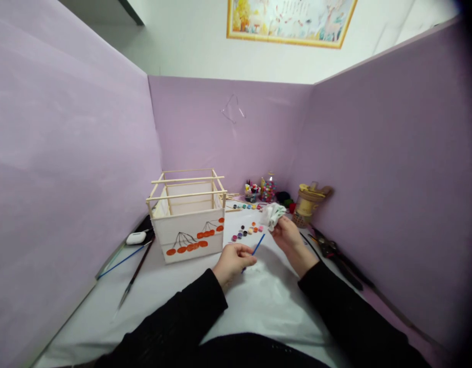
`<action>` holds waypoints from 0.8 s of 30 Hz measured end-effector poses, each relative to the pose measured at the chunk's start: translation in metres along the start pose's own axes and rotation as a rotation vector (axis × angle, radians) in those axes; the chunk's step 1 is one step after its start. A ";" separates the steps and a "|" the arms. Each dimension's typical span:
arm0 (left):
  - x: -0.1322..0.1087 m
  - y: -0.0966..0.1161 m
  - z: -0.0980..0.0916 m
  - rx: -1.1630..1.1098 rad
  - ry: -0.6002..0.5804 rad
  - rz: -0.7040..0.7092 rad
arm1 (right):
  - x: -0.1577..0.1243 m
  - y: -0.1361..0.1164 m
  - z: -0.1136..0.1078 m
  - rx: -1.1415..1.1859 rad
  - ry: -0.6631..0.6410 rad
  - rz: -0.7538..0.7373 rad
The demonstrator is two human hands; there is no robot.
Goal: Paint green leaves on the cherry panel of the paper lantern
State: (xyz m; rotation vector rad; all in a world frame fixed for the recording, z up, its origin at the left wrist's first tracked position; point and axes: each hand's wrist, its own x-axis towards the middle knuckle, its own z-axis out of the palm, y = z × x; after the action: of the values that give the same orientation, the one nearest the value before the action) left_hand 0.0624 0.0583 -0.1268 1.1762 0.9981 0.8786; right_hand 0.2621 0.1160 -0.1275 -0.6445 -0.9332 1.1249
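My left hand [234, 261] pinches a thin blue-handled paintbrush [259, 243] that slants up to the right; its bristle end cannot be made out. A crumpled white tissue with faint greenish marks [273, 215] is held up in my right hand [290, 240], its fingers closed round the lower edge. Just left of my hands stands a box-shaped lantern frame [187, 214] of thin wooden sticks, with white sheets on its sides. Orange-red berries on dark stems [192, 247] are painted across its front. Small paint pots [250, 231] of several colours lie beyond the brush.
At left lie a dark-handled brush [133, 278], another blue brush [122, 260] and a white earphone case [136, 237]. Pliers [337, 258] rest at right, near a container of wooden tools [307, 204]. A jar of coloured balls [269, 189] stands behind. Purple panels [236, 138] enclose the table.
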 end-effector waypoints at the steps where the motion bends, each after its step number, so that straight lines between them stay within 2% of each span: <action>1: 0.000 0.000 0.000 0.000 -0.002 0.005 | 0.003 -0.003 -0.004 0.026 0.054 -0.020; 3: -0.001 0.001 0.000 -0.021 -0.001 0.023 | 0.007 -0.008 -0.011 0.072 0.125 -0.035; 5: -0.002 0.003 0.000 -0.053 0.004 0.044 | 0.007 -0.010 -0.012 0.071 0.133 -0.010; 9: -0.003 0.006 -0.001 -0.086 0.003 0.084 | -0.001 -0.005 0.000 -0.015 0.045 0.080; 14: 0.000 0.002 -0.001 -0.060 -0.031 0.118 | -0.009 -0.002 0.012 -0.075 -0.075 0.115; 24: -0.001 0.002 0.000 0.018 -0.052 0.099 | -0.015 0.001 0.018 -0.103 -0.135 0.131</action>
State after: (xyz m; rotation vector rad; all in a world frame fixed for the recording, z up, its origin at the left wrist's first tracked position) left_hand 0.0621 0.0579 -0.1252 1.2666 0.9132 0.9139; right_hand 0.2438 0.1020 -0.1246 -0.7286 -1.0825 1.2550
